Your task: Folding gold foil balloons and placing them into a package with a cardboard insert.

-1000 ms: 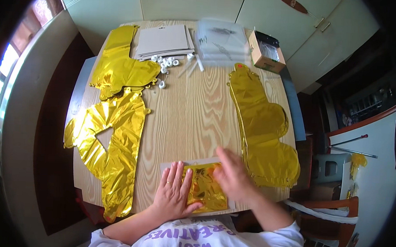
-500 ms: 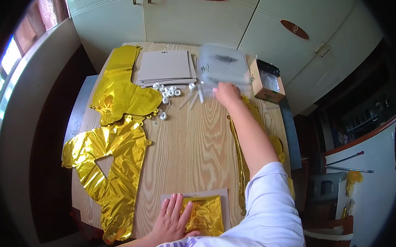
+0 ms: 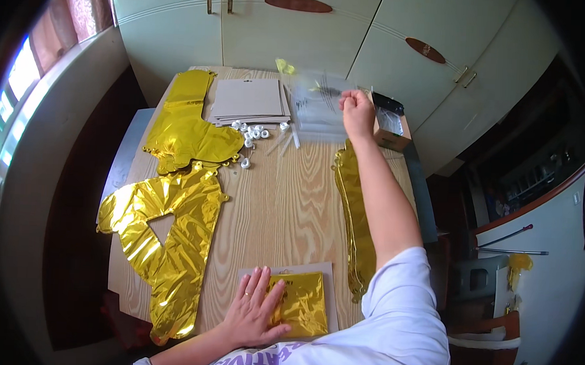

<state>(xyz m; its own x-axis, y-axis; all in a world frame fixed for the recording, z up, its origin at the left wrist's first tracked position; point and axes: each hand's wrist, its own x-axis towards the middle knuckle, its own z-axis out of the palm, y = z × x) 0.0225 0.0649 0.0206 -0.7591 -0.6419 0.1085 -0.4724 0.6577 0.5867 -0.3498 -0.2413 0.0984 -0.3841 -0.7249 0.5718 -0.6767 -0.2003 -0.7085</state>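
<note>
My left hand (image 3: 255, 309) lies flat with fingers spread on a folded gold foil balloon (image 3: 305, 304). That balloon rests on a grey-brown cardboard sheet (image 3: 329, 282) at the table's near edge. At the far side, my right hand (image 3: 359, 113) is closed, pinching the edge of a clear plastic bag (image 3: 318, 123). The bag is see-through and partly raised over a pile of similar bags; where one ends and the other begins is hard to tell. Under my right forearm runs a long flattened gold foil balloon (image 3: 354, 231).
Gold foil balloons (image 3: 188, 243) cover the table's left side. At the back are stacked cardboard sheets (image 3: 247, 99), several small white ribbon rolls (image 3: 255, 132), clear straws (image 3: 296, 137) and an open cardboard box (image 3: 392, 133). Pale cabinets (image 3: 305, 33) stand behind the wooden table (image 3: 281, 208).
My right hand has moved up and to the right, lifting the clear plastic bag. The left hand stays on the folded foil, its thumb now spread wider. The view has shifted slightly.
</note>
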